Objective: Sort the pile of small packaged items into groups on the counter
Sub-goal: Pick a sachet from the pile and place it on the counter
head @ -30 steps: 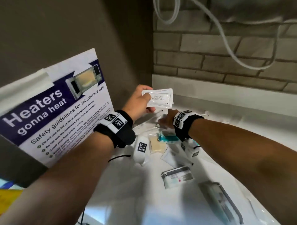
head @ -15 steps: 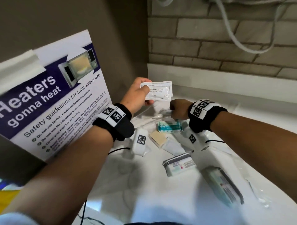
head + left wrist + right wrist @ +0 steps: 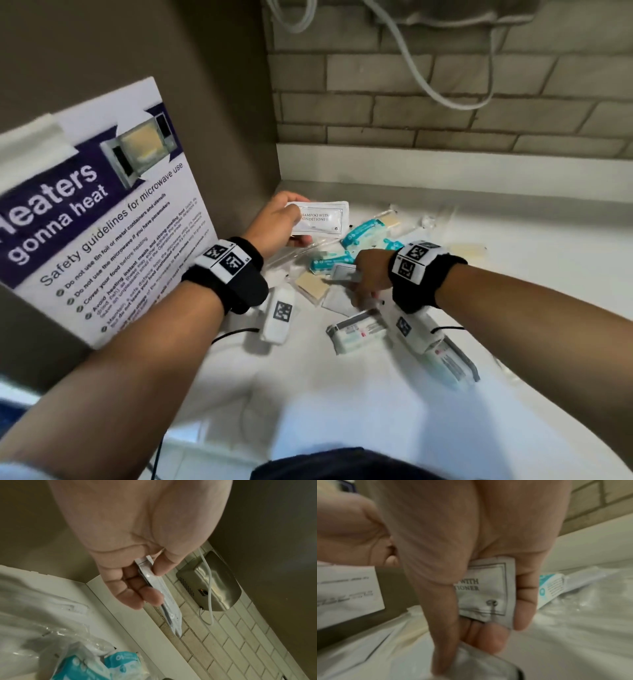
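Note:
My left hand (image 3: pixel 291 221) is raised over the back left of the pile and pinches a white shampoo-with-conditioner sachet (image 3: pixel 320 219). In the left wrist view the sachet (image 3: pixel 159 586) sits edge-on between thumb and fingers. My right hand (image 3: pixel 363 281) hovers low over the pile's middle, fingers curled round a second white sachet (image 3: pixel 342 274). The right wrist view shows this sachet (image 3: pixel 488 591), printed the same, held against the palm. Under both hands lie teal packets (image 3: pixel 363 231), tan soap bars (image 3: pixel 310 286) and clear wrappers.
A white counter (image 3: pixel 325 411) carries the pile. Two tissue packs (image 3: pixel 356 332) (image 3: pixel 452 365) lie at the near right. A microwave safety poster (image 3: pixel 102 222) hangs on the left wall. A brick wall (image 3: pixel 445 113) with a white cable (image 3: pixel 428 78) and a metal fixture (image 3: pixel 209 580) closes the back.
My right hand has drawn back from the far side of the pile toward me, now with a white sachet in it. The left hand keeps its sachet, slightly lower.

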{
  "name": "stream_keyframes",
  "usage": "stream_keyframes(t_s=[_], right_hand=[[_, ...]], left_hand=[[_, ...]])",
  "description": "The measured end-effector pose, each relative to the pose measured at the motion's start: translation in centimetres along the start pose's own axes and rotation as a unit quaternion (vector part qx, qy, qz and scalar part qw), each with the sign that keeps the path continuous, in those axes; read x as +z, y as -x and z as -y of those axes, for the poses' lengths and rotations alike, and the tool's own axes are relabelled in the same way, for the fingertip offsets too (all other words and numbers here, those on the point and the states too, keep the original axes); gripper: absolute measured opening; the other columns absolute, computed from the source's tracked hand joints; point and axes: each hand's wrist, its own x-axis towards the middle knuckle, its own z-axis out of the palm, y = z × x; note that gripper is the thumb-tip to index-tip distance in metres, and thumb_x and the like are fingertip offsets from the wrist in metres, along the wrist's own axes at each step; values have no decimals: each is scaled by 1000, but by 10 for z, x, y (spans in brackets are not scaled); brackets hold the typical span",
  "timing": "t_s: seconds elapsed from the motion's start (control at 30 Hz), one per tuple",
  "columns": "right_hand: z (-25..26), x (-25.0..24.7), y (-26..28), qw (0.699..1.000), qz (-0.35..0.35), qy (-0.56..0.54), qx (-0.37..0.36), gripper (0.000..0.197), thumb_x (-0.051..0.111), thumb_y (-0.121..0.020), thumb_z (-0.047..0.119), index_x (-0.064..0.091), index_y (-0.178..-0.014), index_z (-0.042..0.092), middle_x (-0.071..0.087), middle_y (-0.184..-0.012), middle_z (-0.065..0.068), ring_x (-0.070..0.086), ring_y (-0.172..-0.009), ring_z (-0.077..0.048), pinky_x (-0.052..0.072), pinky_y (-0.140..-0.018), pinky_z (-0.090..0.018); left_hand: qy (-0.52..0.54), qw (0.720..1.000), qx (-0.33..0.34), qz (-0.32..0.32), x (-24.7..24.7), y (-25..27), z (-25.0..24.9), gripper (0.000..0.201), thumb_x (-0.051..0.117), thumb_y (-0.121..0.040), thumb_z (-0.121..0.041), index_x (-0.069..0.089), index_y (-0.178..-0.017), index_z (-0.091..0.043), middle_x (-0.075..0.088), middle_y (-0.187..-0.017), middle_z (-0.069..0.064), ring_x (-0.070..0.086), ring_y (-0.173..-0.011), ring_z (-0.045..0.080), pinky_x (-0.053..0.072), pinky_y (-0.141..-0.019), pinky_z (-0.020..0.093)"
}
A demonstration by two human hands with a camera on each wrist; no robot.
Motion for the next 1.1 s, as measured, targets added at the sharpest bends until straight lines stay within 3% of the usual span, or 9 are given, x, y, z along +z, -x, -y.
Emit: stream_keyframes(t_s=[0.2,0.3,0.47,0.57,0.67,0.87,0.93,1.0,1.1], right_hand=[[-17,-33,15,998,-62,-21,18,11,72,-77,20,69,-75,10,60,-57,4,61,-64,-16,53,-73,-28],[-24,-64,33,983,-156,-98,28,14,74,-75,14,66,-86,9,62,-58,2,61,-57,-15,49,-66,-25],[-18,-90,50,931,-331,-152,-8,25,79,-72,15,71,-95,11,67,-87,-7,60,-80,-21,41,-67,-25],[-6,-83,51,932,-325,-151,-62,16,79,-74,18,72,-88,18,72,-87,-5,64,-77,-21,49,-67,-28],[0,-73,53,940,-292,-151,-89,16,82,-73,20,70,-82,24,66,-77,5,55,-62,-8,40,-53,-15],[-8,-72,48,922,-265,-256,-117,29,81,-75,11,74,-103,9,74,-97,-5,65,-80,-15,50,-66,-17],[-8,-74,48,908,-282,-282,-126,21,77,-78,10,71,-98,11,73,-96,-7,65,-80,-18,52,-72,-28],[-8,-77,45,908,-306,-266,-111,23,79,-76,15,64,-94,20,68,-92,-2,61,-79,-17,46,-70,-27],[-8,-81,41,926,-303,-209,-80,36,82,-75,27,69,-107,22,57,-100,2,56,-87,-16,39,-74,-24]], left_hand=[[-22,999,-23,1,0,2,9,27,36,-90,-2,57,-88,-19,64,-104,18,61,-67,25,52,-48,25],[-55,997,-40,21,2,2,13,27,36,-91,-1,56,-89,-18,64,-108,23,61,-67,27,47,-42,22],[-54,993,-70,78,18,4,13,28,35,-92,-1,56,-103,-15,69,-103,22,62,-50,23,50,-46,25],[29,993,-71,92,27,2,6,32,32,-94,1,54,-116,-10,67,-107,21,68,-56,29,58,-54,31],[90,991,-52,89,26,-1,0,30,32,-99,-1,57,-111,-14,69,-103,21,71,-61,32,60,-58,33],[120,986,-17,111,17,1,-1,29,36,-101,0,57,-106,-19,73,-92,17,72,-68,29,60,-63,33],[132,984,-19,119,16,0,0,30,35,-101,1,57,-106,-19,73,-94,16,73,-69,30,60,-64,33],[137,982,-21,130,17,0,1,29,35,-101,0,57,-107,-19,73,-96,16,73,-72,31,60,-67,35],[135,981,-24,139,15,0,1,29,35,-101,-1,56,-111,-18,73,-99,17,73,-74,32,60,-67,34]])
